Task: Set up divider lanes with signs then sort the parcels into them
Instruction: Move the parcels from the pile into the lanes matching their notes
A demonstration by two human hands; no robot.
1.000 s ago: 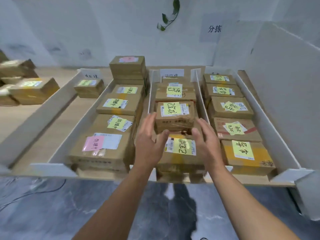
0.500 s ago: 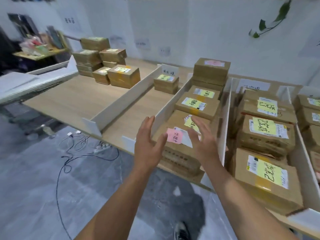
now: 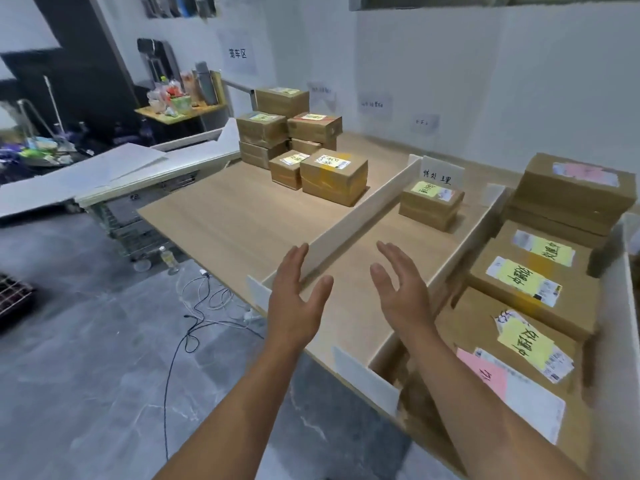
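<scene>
Labelled brown parcels [image 3: 533, 282] lie between upright white dividers [image 3: 349, 226], a handwritten sign [image 3: 441, 173] standing behind.

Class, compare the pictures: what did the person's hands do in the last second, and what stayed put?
Both hands left the yellow-noted cardboard parcel in the middle lane and swung left; the left hand and right hand now hover open and empty above the lane holding one small cardboard parcel. The view turned left. Parcels and white dividers stayed put.
</scene>
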